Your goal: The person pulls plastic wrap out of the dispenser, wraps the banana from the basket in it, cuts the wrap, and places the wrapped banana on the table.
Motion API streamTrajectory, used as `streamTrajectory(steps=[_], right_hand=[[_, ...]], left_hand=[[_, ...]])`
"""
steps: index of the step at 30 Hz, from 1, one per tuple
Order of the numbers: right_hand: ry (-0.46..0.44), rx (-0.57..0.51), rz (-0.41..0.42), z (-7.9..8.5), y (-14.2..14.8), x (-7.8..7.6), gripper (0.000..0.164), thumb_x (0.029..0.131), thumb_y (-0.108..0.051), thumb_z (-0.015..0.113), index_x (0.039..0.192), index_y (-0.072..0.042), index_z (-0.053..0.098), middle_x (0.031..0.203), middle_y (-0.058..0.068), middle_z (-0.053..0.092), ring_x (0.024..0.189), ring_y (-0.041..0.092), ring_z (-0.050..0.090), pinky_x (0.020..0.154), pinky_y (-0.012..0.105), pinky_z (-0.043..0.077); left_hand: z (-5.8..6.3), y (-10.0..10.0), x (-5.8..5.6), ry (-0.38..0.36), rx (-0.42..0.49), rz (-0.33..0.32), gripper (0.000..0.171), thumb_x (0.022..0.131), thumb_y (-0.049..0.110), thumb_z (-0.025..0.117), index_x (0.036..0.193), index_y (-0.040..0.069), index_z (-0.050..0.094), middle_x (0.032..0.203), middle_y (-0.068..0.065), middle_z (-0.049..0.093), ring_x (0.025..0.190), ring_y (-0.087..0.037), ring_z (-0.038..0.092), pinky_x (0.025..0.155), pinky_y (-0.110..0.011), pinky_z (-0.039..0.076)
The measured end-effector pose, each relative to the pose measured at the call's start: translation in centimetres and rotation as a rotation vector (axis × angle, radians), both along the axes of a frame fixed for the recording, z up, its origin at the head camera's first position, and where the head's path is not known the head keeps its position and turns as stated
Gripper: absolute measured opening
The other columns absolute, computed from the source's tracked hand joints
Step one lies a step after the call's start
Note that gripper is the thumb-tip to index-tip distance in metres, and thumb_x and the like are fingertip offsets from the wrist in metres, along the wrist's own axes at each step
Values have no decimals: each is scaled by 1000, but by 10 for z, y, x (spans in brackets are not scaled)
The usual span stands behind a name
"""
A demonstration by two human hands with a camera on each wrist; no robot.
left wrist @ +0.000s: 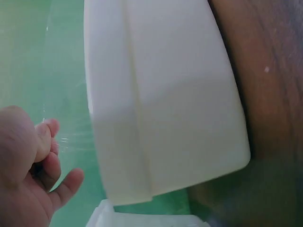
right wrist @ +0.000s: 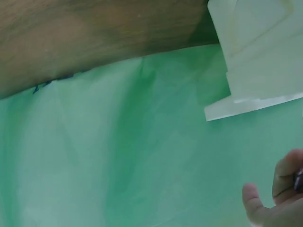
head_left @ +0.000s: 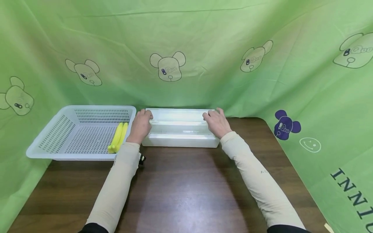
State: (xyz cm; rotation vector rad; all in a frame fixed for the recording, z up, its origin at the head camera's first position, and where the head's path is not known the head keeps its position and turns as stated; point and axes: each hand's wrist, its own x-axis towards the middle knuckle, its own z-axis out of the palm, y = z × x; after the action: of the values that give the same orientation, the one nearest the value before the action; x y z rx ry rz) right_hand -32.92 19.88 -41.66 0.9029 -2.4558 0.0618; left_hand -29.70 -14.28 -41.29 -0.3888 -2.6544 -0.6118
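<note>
A long white box (head_left: 180, 142) lies lengthwise at the back of the table, with a shiny see-through plastic sheet (head_left: 177, 123) over it. My left hand (head_left: 140, 126) is at the box's left end, its thumb and fingers curled in a pinch; faint clear creases run from the fingertips (left wrist: 54, 126) in the left wrist view. At the right end my right hand (head_left: 217, 123) grips the sheet's other end with bent fingers. In the right wrist view, only part of that hand (right wrist: 277, 205) shows, beside the box's corner (right wrist: 265, 71).
To the left stands a pale, slotted plastic basket (head_left: 40, 150) with yellow bananas (head_left: 118, 137) along its right side. Brown wood tabletop (head_left: 180, 187) stretches in front of the box. A green printed cloth (head_left: 204, 38) hangs behind and at both sides.
</note>
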Motion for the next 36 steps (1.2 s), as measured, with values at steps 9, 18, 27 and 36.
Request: streamTrajectory(steps=[9, 18, 27, 36], right_hand=[[20, 4, 26, 14, 4, -6, 26, 85, 19, 55, 96, -4, 61, 86, 13, 63, 76, 33, 63, 103, 59, 38], [37, 2, 24, 36, 6, -10, 26, 84, 19, 54, 95, -4, 61, 85, 14, 63, 76, 34, 63, 100, 57, 41], [101, -7, 42, 56, 6, -11, 27, 80, 20, 54, 92, -4, 59, 83, 15, 63, 74, 36, 62, 98, 58, 43], [116, -11, 54, 65, 5, -14, 29, 77, 20, 57, 92, -4, 61, 85, 14, 65, 76, 34, 64, 97, 56, 44]], left_hand=[[21, -2, -2, -12, -57, -20, 32, 76, -21, 56, 103, -6, 63, 100, -21, 59, 94, -38, 55, 84, -45, 49], [44, -4, -8, 5, -63, -37, 33, 76, -21, 52, 103, -6, 61, 101, -21, 59, 94, -38, 54, 85, -46, 48], [63, -9, -15, 12, -79, -67, 33, 77, -22, 54, 105, -7, 62, 102, -21, 59, 96, -37, 55, 87, -44, 49], [74, -10, -15, 3, -113, -65, 34, 78, -21, 57, 108, -7, 62, 106, -20, 59, 98, -35, 54, 88, -43, 48]])
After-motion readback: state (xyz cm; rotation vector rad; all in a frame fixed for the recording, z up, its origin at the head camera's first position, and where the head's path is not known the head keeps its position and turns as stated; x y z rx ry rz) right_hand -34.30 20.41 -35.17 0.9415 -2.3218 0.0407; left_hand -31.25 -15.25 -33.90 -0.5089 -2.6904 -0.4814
